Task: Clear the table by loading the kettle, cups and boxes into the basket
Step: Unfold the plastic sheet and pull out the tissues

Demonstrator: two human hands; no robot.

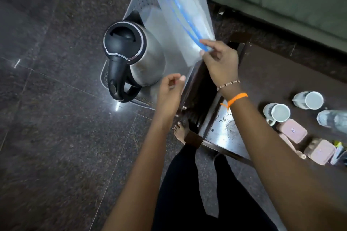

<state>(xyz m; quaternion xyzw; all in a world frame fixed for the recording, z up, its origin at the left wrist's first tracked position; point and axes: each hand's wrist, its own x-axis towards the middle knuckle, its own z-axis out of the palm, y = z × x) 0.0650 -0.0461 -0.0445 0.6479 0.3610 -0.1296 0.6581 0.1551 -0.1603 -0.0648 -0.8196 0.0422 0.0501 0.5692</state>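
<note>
Kettle [139, 56]: stands upright in the grey basket [142, 1] on the floor, black handle toward the person, spout toward the basket's far end.
Right hand [219, 60]: fingers pinched on the near corner of blue-edged clear bags [185, 17], long axis slanting up and away over the basket.
Left hand [170, 90]: hovers beside the kettle, fingers loosely curled, holding nothing.
Surface [281, 80]: dark, to the right; two white cups [277, 112] lie tipped, mouths toward the camera, beside pink boxes [293, 130].
</note>
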